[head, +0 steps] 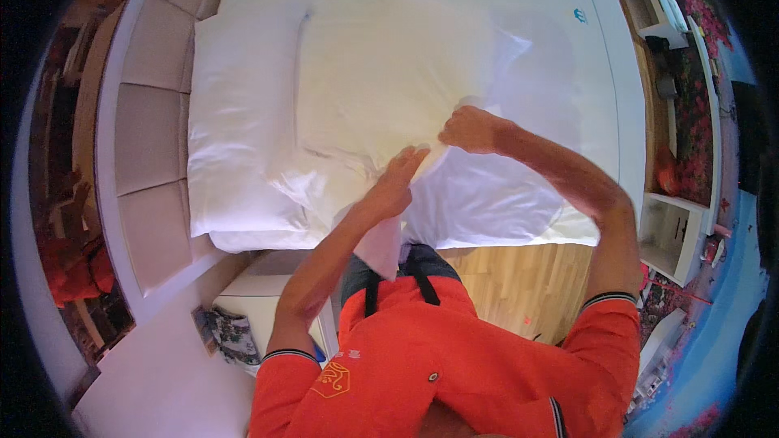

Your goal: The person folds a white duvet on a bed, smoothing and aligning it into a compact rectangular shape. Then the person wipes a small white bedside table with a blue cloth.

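Observation:
A white pillow or folded white cloth (pixel 395 73) lies on the bed in front of me. My right hand (pixel 471 129) is closed in a fist on its near right corner. My left hand (pixel 398 182) pinches the near edge of the same white fabric, fingers stretched along it and thumb side partly hidden. Below my left wrist, a loose flap of white cloth (pixel 382 249) hangs against my waist. Another white pillow (pixel 237 134) rests to the left, by the headboard. White bedding (pixel 499 207) lies creased under and beside my right forearm.
A padded beige headboard (pixel 152 134) bounds the bed on the left. By my left elbow stands a white bedside cabinet (pixel 255 286), with patterned cloth (pixel 231 331) beside it. Wooden flooring (pixel 517 286) shows at the near bed edge. White open shelving (pixel 672 234) is at the right.

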`<state>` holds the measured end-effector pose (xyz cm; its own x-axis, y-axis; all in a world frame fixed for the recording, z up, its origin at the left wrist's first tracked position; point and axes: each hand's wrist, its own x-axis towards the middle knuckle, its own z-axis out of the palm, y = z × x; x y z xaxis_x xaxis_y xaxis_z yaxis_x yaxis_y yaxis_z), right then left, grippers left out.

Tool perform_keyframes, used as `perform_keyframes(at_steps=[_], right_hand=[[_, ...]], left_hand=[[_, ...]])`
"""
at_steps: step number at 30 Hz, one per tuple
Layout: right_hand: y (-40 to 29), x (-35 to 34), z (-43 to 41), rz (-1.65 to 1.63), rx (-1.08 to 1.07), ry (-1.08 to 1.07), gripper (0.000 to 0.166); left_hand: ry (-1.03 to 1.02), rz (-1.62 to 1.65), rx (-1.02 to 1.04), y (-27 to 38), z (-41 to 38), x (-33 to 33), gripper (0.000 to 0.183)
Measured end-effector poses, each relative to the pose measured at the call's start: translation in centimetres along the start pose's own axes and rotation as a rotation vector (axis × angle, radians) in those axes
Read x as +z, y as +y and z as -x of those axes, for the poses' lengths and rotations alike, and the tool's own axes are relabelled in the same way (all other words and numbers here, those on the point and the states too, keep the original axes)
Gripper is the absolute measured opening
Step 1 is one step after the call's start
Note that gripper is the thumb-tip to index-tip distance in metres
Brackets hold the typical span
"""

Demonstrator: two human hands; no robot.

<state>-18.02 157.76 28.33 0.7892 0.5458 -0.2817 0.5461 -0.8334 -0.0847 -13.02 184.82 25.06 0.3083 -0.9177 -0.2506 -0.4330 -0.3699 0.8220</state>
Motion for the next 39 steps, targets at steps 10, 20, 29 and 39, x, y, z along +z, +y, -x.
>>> perform_keyframes(at_steps=[10,20,29,39], right_hand=[[3.6,-7.1,-5.7,0.052,0.274,0.654,0.038],[-0.1,6.7,-9.4,-0.073,0.496,0.672,0.05],[2.9,-2.8,-4.3,-0.049,0.179,0.094,0.125],[5.4,-0.2,-15.3,0.077,0.045,0.147,0.085]], left_hand=[[0.18,-0.625,-0.501,5.2,3.7,-12.6,0.083],[0.414,-0.951,-0.291,1.4,3.2,5.4,0.111],[0.46,-1.095,-0.58,-5.3,5.2,-4.2,0.098],[0.527,-0.701,-0.554,-7.2,0.3,-0.3,0.095]])
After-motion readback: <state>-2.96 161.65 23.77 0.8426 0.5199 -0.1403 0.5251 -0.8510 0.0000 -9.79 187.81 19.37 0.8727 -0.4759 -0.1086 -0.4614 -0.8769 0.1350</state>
